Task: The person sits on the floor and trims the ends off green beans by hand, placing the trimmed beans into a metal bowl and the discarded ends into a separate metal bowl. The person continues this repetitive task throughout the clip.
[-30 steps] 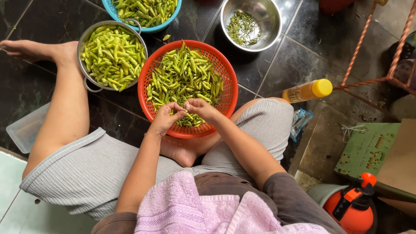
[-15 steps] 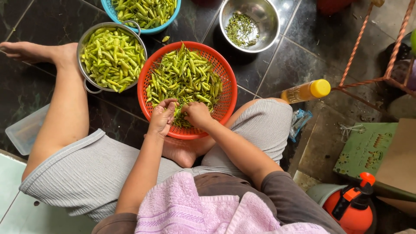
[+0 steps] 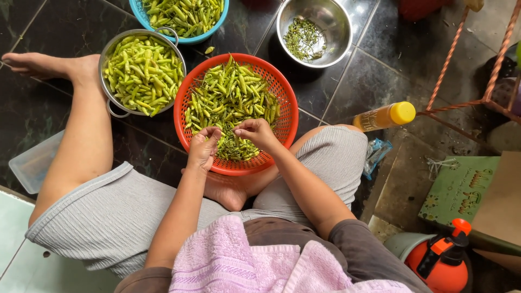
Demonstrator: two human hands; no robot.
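Both hands are working over the near rim of the orange basket [image 3: 287,116]: left hand [image 3: 203,147] and right hand [image 3: 256,132] fingers pinching together on one green chili [image 3: 227,132] lying crosswise between them, pile right underneath.

A dark tiled floor [image 3: 374,76] carries an orange basket [image 3: 285,116] of green chillies right beneath the hands. Beyond it sit a metal colander [image 3: 114,106], a blue bowl [image 3: 142,13] and a steel bowl [image 3: 339,40]. A yellow-capped bottle [image 3: 384,116] lies to the right.
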